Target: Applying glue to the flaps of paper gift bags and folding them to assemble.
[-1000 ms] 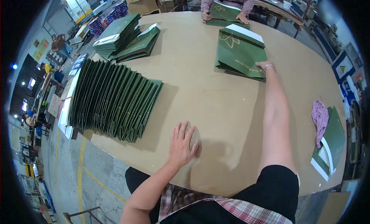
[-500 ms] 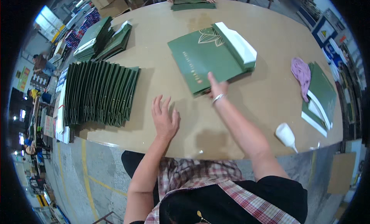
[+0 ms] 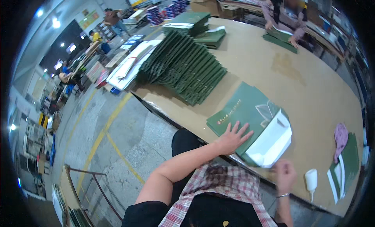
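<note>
**Flat green bag pinned at the table's near edge**

A flat green paper bag [image 3: 244, 113] is laid on the tan table [image 3: 312, 94], close to its near edge, with the white inside of its mouth [image 3: 269, 143] turned toward the person. The left hand [image 3: 233, 137] is pressed on the green face with fingers spread wide and nothing grasped, seemingly so that the bag is kept from sliding. The right hand [image 3: 285, 174] is held at the white end, fingers curled; whether paper is pinched there cannot be told.

A fanned row of like green bags [image 3: 183, 67] is ranged further along the table, each overlapping the next, with a smaller stack [image 3: 187, 24] beyond it. A white squeeze bottle [image 3: 311, 180] is stood near the right hand, and a pink cloth [image 3: 340, 135] is draped on more green bags. Across the table, another bag [image 3: 281, 41] is handled by a second person. The room is a workshop with grey concrete floor marked by yellow lines [image 3: 113, 145].
</note>
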